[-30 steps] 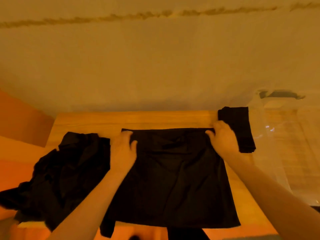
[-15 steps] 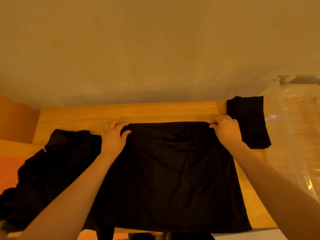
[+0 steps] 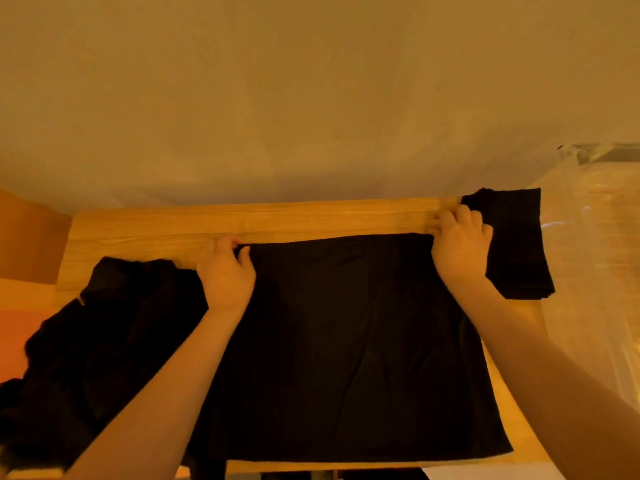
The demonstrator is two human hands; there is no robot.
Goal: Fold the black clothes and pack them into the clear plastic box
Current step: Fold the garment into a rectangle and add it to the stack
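Black garment lies flat on the worktop between the hands, smoother than a second ago. Left hand and right hand have slid outward and now pinch its far corners. Looks ready for the next fold. Folded black piece sits just right of the right hand, against the clear plastic box; unfolded pile is left of the left hand.

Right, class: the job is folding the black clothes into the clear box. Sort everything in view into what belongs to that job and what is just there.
Part of the job:
- flat black garment, far corners pinched by left hand and right hand
- folded black cloth
- crumpled black clothes pile
- clear plastic box

Just there:
- wooden table
- pale wall
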